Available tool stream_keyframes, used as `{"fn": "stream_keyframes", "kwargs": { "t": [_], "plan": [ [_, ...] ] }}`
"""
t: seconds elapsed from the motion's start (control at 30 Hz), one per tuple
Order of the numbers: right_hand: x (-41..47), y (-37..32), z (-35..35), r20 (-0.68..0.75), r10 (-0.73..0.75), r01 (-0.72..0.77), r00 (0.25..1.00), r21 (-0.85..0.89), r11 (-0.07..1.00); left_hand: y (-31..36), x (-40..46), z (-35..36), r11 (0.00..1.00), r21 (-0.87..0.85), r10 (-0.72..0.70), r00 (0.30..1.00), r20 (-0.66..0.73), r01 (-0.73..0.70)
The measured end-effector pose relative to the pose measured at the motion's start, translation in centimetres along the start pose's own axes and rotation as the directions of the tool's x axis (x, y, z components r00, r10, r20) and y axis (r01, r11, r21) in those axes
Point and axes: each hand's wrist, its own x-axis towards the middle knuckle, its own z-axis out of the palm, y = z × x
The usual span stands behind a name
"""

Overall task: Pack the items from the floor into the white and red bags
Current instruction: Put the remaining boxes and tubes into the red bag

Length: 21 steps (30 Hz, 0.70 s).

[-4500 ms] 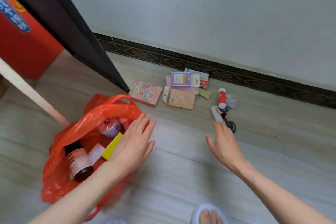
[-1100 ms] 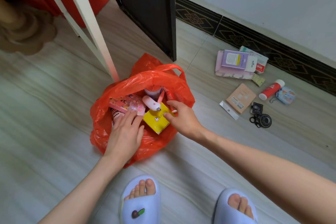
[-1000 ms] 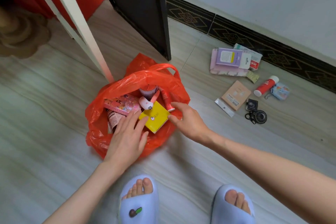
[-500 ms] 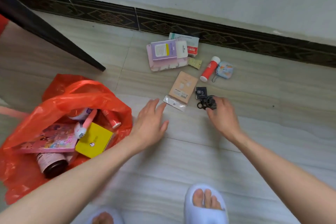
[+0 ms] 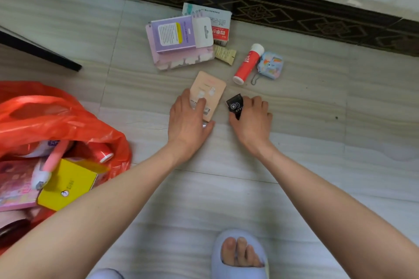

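Left hand (image 5: 189, 118) flat on peach packet (image 5: 209, 93); right hand (image 5: 251, 118) gripping black gadget (image 5: 235, 104).

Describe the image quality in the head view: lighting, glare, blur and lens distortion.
Head view: soft, even daylight, with only faint shadows under the left hand and right hand; no strong glare, just a mild sheen on the red bag. The wide-angle lens bows the baseboard and stretches the forearms near the bottom edge. The bag's contents at lower left look slightly smeared; the peach packet is sharp.
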Motion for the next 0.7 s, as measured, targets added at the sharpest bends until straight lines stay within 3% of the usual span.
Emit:
{"fn": "stream_keyframes", "kwargs": {
  "t": [0.17, 0.37, 0.57, 0.7],
  "plan": [
    [-2.2, 0.9, 0.3, 0.029, -0.128, 0.127, 0.991, 0.044, 0.991, -1.6, -2.0, -1.1, 0.992, -0.128, -0.014, 1.0, -0.004, 0.014],
    [-5.7, -0.2, -1.0, 0.007, -0.269, 0.248, 0.963, 0.365, 0.897, -4.1, -6.8, -4.5, 0.979, -0.206, -0.011, 0.999, -0.034, 0.004],
    [-10.0, -5.3, -2.1, 0.049, -0.335, 0.258, 0.941, 0.536, 0.803, -7.0, -13.7, -9.2, 0.981, -0.191, -0.06, 0.991, -0.119, 0.037],
    [-12.8, -10.4, -2.4, 0.106, -0.446, 0.307, 0.889, 0.583, 0.752, -9.2, -18.8, -11.2, 0.975, -0.182, -0.161, 0.97, -0.184, 0.128]
  ]
}}
